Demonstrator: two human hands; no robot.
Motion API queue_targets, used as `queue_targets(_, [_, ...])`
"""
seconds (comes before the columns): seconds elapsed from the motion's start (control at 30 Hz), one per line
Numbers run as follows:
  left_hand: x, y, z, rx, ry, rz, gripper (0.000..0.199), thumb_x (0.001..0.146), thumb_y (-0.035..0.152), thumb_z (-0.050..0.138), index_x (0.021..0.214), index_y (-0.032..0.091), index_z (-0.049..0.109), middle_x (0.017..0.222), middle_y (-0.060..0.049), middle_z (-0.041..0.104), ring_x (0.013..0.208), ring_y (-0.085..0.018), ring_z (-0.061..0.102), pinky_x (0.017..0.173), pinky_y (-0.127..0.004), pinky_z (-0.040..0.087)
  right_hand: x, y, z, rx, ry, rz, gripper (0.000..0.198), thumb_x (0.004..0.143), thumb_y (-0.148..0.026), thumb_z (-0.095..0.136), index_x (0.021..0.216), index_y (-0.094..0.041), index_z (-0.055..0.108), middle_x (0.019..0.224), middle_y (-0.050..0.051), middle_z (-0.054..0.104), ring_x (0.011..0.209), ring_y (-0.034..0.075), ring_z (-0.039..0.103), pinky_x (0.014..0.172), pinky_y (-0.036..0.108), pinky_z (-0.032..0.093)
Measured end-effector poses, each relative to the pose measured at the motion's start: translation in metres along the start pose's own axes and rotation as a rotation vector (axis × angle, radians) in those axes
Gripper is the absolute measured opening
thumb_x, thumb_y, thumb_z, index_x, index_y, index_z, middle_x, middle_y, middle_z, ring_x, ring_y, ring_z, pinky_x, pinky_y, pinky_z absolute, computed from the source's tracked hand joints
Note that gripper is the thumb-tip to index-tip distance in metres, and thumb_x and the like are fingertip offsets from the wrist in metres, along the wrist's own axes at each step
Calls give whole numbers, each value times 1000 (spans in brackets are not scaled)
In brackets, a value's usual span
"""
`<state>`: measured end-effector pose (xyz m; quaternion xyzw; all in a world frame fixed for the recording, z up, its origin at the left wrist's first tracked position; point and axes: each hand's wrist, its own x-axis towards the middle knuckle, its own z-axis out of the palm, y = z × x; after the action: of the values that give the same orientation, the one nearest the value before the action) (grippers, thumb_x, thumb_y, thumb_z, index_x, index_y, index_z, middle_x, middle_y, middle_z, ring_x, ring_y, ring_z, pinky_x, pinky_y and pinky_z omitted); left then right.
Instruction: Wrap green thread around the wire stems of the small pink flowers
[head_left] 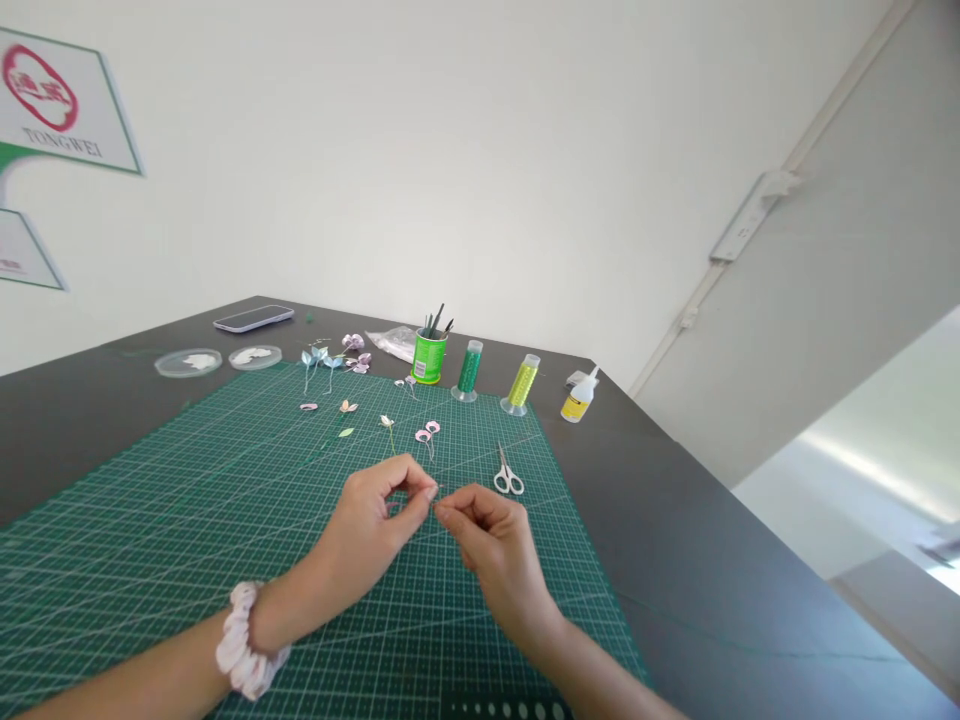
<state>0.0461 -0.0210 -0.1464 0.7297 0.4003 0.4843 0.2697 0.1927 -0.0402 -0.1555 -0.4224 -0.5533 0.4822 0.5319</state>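
Observation:
Over the green cutting mat (pixel 247 500), my left hand (pixel 386 510) is closed in a pinch, thumb against forefinger. A tiny pale tip shows at its fingertips, too small to name. My right hand (pixel 487 530) pinches right beside it, the fingertips of both hands almost touching; what it holds is hidden. Just beyond lie a white flower on a green stem (pixel 387 422) and pink petals on thin wires (pixel 425 436). White-handled scissors (pixel 508 480) rest on the mat to the right of my hands.
Behind stand a green can of tools (pixel 430 358), a dark green thread spool (pixel 469 372), a yellow-green spool (pixel 523 386) and a glue bottle (pixel 578 398). Blue flowers (pixel 321 358), purple flowers (pixel 355 352), two shallow dishes (pixel 171 368) and a phone (pixel 253 319) lie at the back left.

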Motion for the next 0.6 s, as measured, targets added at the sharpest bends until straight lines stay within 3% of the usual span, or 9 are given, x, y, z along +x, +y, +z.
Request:
queue_targets(0.17, [-1,-3,0,182,36,184,21,86,16,52,64,17,53,60,3,54,55,-10,50,54,-20,39,-5,3,-1,-238,30,-226,21,82,-23,60,61,-18,61,51,-5,43,48,9,33,45,23,26])
queue_targets(0.37, [-2,-8,0,293,53,426,20,91,9,50,73,17,54,68,2,56,64,-10,53,60,-19,42,-8,-1,-9,-597,24,-654,25,90,-10,50,69,-15,64,57,-1,50,50,9,43,48,22,32])
queue_targets(0.6, [-7,-10,0,343,-75,529,20,96,10,45,81,15,57,72,0,56,68,-13,52,63,-23,42,-3,-9,-18,-687,78,-706,22,90,-9,53,73,-13,67,59,0,55,50,9,48,49,21,35])
